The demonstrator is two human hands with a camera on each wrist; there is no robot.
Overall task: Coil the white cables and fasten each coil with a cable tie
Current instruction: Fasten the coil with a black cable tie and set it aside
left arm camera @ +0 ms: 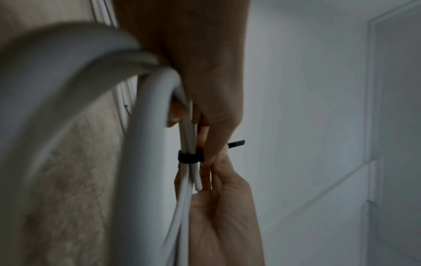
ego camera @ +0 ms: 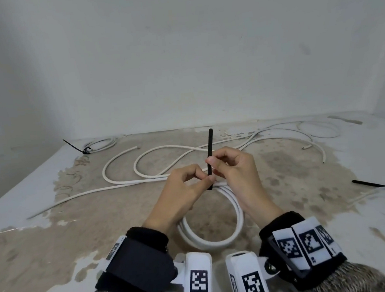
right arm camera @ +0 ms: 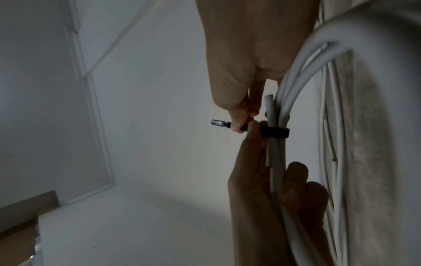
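Note:
A white cable coil [ego camera: 214, 239] lies on the worn table [ego camera: 55, 239] right in front of me. A black cable tie [ego camera: 210, 149] is looped round its far side, with the tail standing upright. My left hand [ego camera: 207, 179] pinches the base of the tie at the coil; in the right wrist view its fingers [right arm camera: 296, 172] curl round the coil strands [right arm camera: 276, 180]. My right hand [ego camera: 211, 162] pinches the tie's tail [right arm camera: 219, 123] just above the band [right arm camera: 275, 132]. From the left wrist, the band [left arm camera: 189, 158] sits tight round the strands.
Loose white cable [ego camera: 143, 180] winds over the table beyond my hands, with more [ego camera: 313, 133] at the far right. A tied coil [ego camera: 100, 145] with a black tie sits at the back left. Another black tie [ego camera: 381, 187] lies at the right edge. A wall stands behind.

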